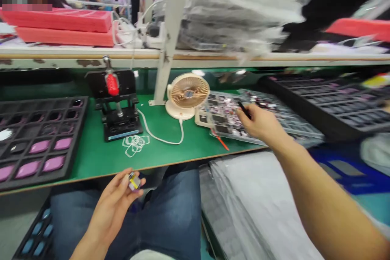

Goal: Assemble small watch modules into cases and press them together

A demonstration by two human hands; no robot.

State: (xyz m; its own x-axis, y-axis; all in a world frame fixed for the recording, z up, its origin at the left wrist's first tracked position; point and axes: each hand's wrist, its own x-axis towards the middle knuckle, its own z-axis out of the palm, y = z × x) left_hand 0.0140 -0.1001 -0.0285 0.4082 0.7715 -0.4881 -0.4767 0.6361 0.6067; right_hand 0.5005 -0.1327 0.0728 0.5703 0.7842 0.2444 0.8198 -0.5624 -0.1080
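Note:
My left hand (114, 205) is over my lap, below the table edge, pinching a small square part (134, 181) with yellow and purple on it between thumb and fingertips. My right hand (258, 122) reaches out over a clear plastic tray (276, 109) of small parts on the green table (170, 146), fingers closed round a thin black tool (244, 109) like tweezers. The tool's tip points at the tray's parts.
A small beige fan (187, 95) with a white cord stands mid-table. A black press jig with a red handle (112, 85) is left of it. Black foam trays (36, 142) with purple parts lie at left, more black trays (335, 99) at right. Pink foam trays (61, 20) sit on the shelf. People work behind.

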